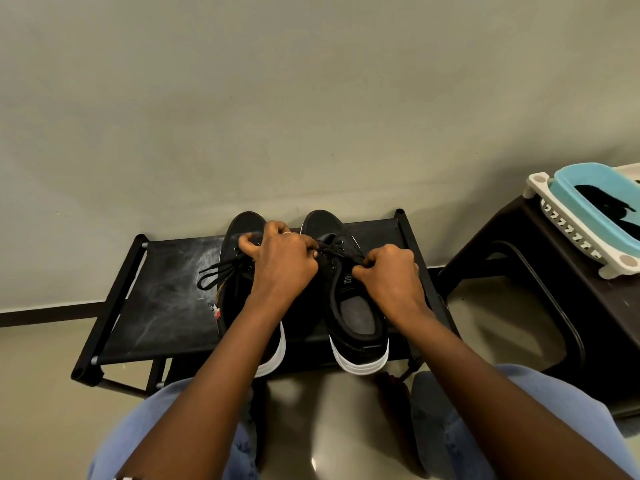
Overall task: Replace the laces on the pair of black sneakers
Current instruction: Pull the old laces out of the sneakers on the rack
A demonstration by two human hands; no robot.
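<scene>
Black lace [332,250] pinched by both hands, left sneaker [239,237] half hidden

It looked like a room in a home, perhaps an entry or utility corner. A plain grey-green wall [311,98] met a glossy tiled floor [329,427] at a dark skirting strip [52,311]. A low black shoe rack [166,299] stood against the wall, and at the right a dark plastic stool [540,271] carried a blue-and-white basin [571,199].
</scene>
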